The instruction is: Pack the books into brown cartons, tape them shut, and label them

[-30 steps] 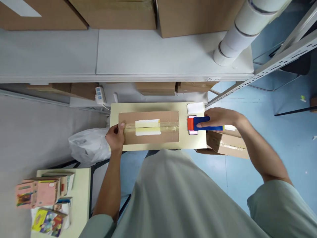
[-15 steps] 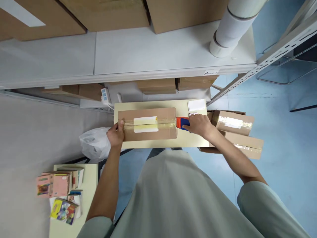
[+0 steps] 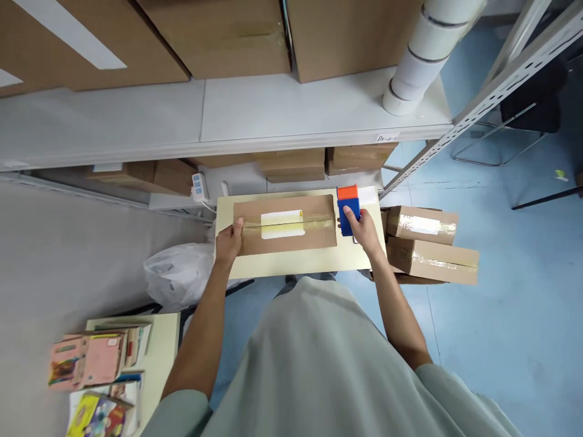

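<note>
A long, flat cardboard box (image 3: 291,243) lies on a pale yellow table (image 3: 268,266). Shiny tape runs along its middle seam, over a white label (image 3: 282,224). My left hand (image 3: 229,241) grips the box's left end, thumb on top and fingers around the edge. Just off the right end, my right hand (image 3: 362,226) is closed around a blue block-shaped tool with an orange end (image 3: 348,211). The orange end points away from me. What kind of tool it is, I cannot make out. Behind it lies a stack of white paper (image 3: 368,195), partly covered.
Taped cardboard boxes (image 3: 444,258) sit right of the table. Ahead runs a grey shelf (image 3: 291,115) with large cartons (image 3: 218,42) and stacked white rolls (image 3: 419,67). A white plastic bag (image 3: 175,276) is at left; books (image 3: 102,358) lie on another table.
My right hand has drawn the blue-and-orange tool off the box's right end and turned it from pointing left to pointing away from me. My left hand keeps its hold on the box.
</note>
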Action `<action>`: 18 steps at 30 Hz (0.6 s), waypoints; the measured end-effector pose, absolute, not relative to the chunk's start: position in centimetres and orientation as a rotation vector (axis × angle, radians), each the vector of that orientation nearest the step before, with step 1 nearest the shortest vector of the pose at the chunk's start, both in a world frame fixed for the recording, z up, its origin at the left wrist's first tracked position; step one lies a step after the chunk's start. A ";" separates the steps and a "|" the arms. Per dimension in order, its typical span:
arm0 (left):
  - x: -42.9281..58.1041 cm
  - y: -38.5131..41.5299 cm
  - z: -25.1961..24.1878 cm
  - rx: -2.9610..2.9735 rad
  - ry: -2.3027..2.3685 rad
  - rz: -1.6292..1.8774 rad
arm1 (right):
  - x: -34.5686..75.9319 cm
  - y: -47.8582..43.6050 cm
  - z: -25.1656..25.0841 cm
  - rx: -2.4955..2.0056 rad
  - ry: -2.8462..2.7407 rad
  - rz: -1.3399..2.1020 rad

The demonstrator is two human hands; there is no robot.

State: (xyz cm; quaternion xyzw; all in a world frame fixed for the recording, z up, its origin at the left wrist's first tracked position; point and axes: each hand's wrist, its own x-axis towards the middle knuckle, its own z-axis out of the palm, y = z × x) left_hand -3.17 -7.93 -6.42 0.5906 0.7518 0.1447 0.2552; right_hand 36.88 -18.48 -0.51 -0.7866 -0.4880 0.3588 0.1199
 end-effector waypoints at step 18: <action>-14.6 -16.6 -11.6 1.617 1.542 0.806 | 23.1 -26.9 -9.2 -1.833 -0.839 0.613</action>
